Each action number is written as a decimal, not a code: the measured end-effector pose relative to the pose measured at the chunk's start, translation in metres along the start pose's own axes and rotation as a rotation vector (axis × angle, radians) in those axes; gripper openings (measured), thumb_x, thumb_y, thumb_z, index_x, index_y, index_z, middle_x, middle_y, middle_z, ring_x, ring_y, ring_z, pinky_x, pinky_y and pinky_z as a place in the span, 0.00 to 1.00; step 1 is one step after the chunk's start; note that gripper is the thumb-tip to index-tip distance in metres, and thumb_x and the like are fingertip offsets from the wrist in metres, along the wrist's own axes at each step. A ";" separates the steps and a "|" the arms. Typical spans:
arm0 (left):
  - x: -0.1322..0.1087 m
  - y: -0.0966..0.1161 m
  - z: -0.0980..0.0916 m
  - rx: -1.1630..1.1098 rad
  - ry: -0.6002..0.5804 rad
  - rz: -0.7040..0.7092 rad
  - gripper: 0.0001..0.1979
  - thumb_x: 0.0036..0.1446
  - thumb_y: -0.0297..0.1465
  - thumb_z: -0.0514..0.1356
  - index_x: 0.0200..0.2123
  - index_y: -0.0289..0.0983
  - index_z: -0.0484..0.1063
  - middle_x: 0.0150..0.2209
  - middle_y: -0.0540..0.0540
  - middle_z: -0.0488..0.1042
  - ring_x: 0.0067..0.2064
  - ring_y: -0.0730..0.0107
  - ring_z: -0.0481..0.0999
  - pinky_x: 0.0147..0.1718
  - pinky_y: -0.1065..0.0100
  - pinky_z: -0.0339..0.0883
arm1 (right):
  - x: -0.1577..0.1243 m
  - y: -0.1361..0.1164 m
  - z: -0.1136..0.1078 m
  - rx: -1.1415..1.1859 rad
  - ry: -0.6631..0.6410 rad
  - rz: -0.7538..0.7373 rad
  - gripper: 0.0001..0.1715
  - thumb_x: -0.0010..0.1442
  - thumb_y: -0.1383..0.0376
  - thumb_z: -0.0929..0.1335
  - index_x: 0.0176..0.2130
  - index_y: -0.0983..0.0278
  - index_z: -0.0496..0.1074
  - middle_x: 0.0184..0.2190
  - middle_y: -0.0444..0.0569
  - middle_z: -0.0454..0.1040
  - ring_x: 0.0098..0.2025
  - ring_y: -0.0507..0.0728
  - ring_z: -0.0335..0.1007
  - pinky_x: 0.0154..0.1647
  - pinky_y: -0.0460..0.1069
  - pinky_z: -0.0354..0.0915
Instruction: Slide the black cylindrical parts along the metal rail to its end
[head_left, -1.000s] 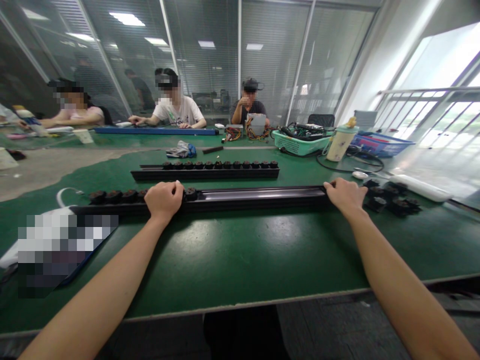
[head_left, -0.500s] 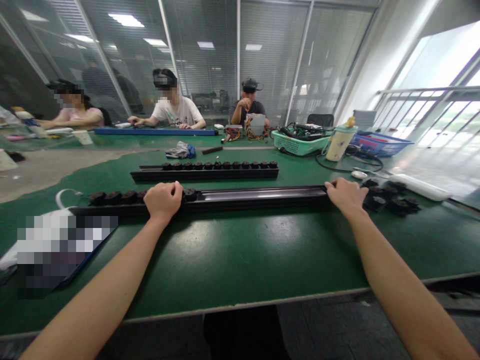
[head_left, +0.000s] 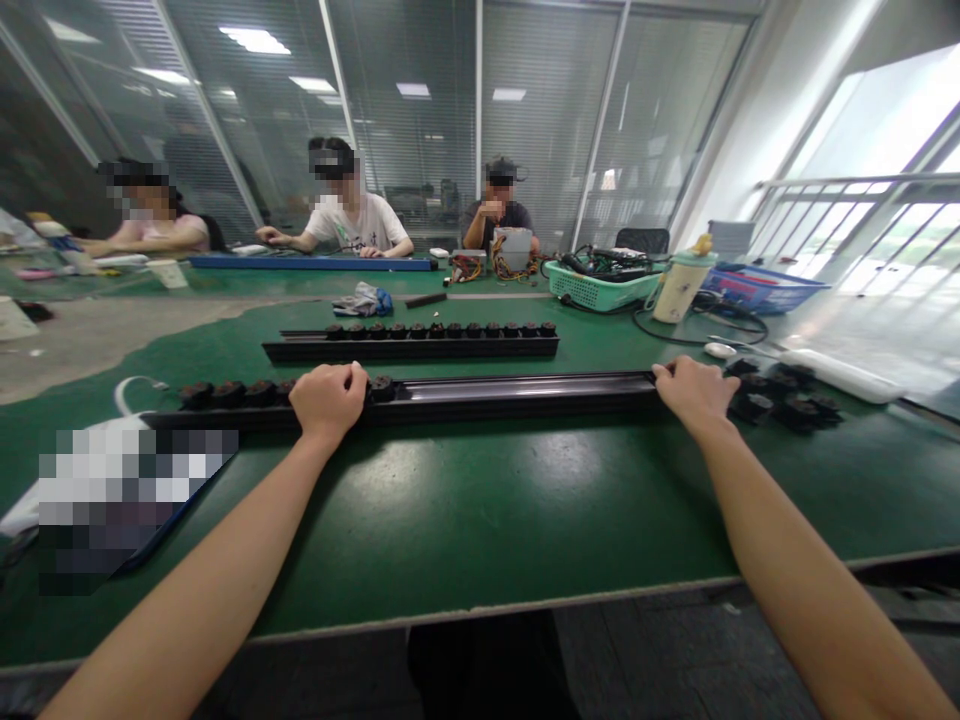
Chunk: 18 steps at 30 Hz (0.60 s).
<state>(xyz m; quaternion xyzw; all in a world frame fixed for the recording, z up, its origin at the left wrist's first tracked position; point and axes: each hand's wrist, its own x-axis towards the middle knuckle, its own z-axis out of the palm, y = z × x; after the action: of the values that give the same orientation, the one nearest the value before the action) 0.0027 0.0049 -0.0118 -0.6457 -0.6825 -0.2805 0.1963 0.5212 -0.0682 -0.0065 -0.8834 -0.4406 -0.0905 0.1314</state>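
Observation:
A long black rail lies across the green table in front of me, with several round black parts seated in its left stretch. My left hand is curled over the rail, fingertips pinching a round black part sitting in it. My right hand grips the rail's right end with fingers bent over it. A loose pile of black parts lies just right of that hand.
A second black rail filled with round parts lies farther back. A pixelated object sits at the near left. A green basket, a bottle, cables and a blue tray stand at the back right. Three people sit across the table.

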 end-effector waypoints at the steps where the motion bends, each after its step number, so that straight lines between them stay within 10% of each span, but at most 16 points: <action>1: 0.000 0.000 0.000 -0.001 0.002 0.001 0.30 0.69 0.43 0.42 0.38 0.38 0.83 0.37 0.38 0.80 0.38 0.54 0.75 0.33 0.60 0.55 | 0.000 0.000 0.000 0.002 0.001 0.001 0.29 0.70 0.54 0.57 0.52 0.69 0.77 0.51 0.69 0.76 0.58 0.74 0.67 0.57 0.67 0.56; 18: 0.000 0.002 -0.002 -0.052 -0.018 -0.019 0.30 0.69 0.42 0.43 0.39 0.37 0.84 0.38 0.37 0.79 0.39 0.54 0.74 0.37 0.60 0.57 | -0.001 0.000 0.002 -0.002 0.022 -0.007 0.30 0.70 0.54 0.56 0.53 0.70 0.76 0.49 0.70 0.77 0.57 0.74 0.66 0.57 0.68 0.55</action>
<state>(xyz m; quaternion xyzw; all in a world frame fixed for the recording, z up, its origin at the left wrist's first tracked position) 0.0042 0.0037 -0.0107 -0.6467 -0.6827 -0.2943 0.1707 0.5212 -0.0684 -0.0087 -0.8808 -0.4423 -0.1010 0.1351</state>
